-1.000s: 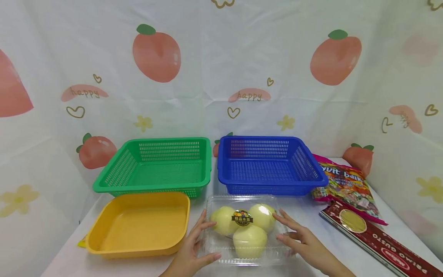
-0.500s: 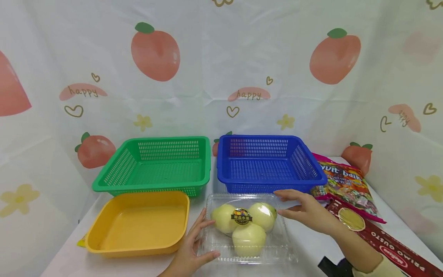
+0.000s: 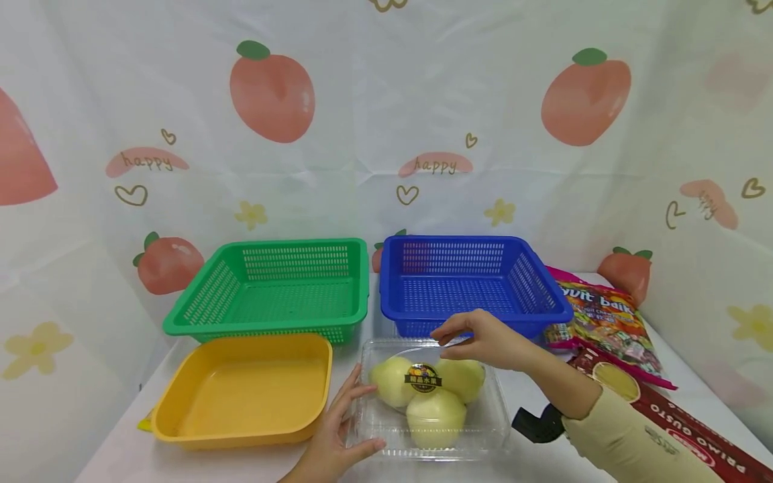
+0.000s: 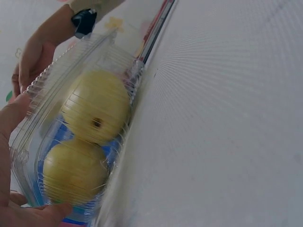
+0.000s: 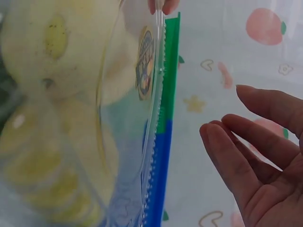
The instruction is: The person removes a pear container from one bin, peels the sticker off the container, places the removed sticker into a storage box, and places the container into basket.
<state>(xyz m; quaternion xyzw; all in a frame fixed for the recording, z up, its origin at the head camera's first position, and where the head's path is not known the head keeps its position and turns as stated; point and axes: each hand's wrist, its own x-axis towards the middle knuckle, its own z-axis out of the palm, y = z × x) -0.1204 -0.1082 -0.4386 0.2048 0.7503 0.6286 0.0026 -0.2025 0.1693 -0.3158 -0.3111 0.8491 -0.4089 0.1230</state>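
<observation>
A clear plastic fruit box (image 3: 391, 433) with three pale yellow round fruits (image 3: 436, 419) and a black-and-gold label (image 3: 423, 378) stands at the front middle of the table. My left hand (image 3: 332, 429) holds its left side, thumb at the front corner and fingers along the lid's edge. In the left wrist view, two of the fruits (image 4: 94, 106) show through the ribbed wall. Over the back right of the lid is my right hand (image 3: 486, 341), fingers loosely bent with nothing between them. The right wrist view shows those fingers (image 5: 232, 161) apart from the lid.
Behind the box stand a green basket (image 3: 266, 329) and a blue basket (image 3: 477, 318). A yellow basin (image 3: 241, 396) is left of my left hand. To the right lie a colourful candy bag (image 3: 610, 322) and a long dark red packet (image 3: 664, 419).
My right hand has left the box's right side and moved back, then left, above the lid. The left hand and the box stay where they were.
</observation>
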